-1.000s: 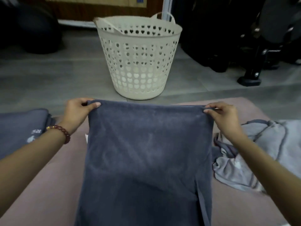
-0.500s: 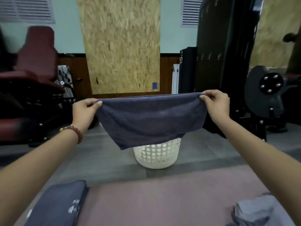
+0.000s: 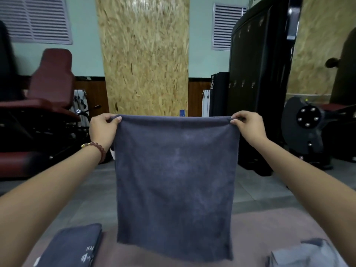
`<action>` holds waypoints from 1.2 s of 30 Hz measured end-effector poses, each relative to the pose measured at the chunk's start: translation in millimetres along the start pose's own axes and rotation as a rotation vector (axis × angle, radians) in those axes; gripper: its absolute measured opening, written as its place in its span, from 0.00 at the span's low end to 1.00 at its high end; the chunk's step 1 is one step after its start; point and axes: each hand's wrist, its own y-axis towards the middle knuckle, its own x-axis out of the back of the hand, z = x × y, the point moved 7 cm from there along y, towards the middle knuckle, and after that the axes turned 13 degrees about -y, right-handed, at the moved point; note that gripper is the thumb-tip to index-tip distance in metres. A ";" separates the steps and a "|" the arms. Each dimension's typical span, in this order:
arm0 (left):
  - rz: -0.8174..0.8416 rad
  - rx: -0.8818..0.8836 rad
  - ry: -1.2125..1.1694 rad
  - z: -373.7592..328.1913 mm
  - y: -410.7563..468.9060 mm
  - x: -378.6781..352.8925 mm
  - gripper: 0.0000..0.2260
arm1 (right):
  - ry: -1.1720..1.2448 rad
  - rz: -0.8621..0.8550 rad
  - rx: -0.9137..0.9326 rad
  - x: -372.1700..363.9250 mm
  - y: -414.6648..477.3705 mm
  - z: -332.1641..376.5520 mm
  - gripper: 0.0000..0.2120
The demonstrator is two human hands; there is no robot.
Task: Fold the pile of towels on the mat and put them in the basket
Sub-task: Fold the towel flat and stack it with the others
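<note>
Now | left hand (image 3: pixel 103 130) fingers pinch towel (image 3: pixel 175 180) corner | right hand (image 3: pixel 248 126) likewise | towel hangs above mat (image 3: pixel 250 228)

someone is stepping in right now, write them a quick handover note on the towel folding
Left hand: pinches the top left corner of the dark grey towel.
Right hand: pinches its top right corner.
The towel hangs spread in the air above the mat, top edge level.
A dark folded cloth lies at the mat's left, and crumpled light grey towels at its right. The basket is not in view.
Done: this towel is lifted and spread.
Left: fold it, put it in the basket, then do the light grey ones.
</note>
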 end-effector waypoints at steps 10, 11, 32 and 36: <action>0.078 0.240 -0.314 28.7 -31.3 -3.8 0.10 | 0.148 -0.007 -0.171 -16.5 -24.5 -20.9 0.05; 0.084 0.289 -0.363 34.8 -34.5 -4.5 0.10 | 0.161 -0.020 -0.192 -17.7 -28.1 -23.5 0.05; 0.080 -0.093 -0.270 32.6 -148.4 4.5 0.07 | 0.314 -0.149 -0.131 -26.1 -143.7 -47.5 0.03; -0.043 -0.003 -0.242 80.1 -157.0 16.5 0.05 | 0.264 -0.191 -0.100 -37.5 -165.2 -77.3 0.04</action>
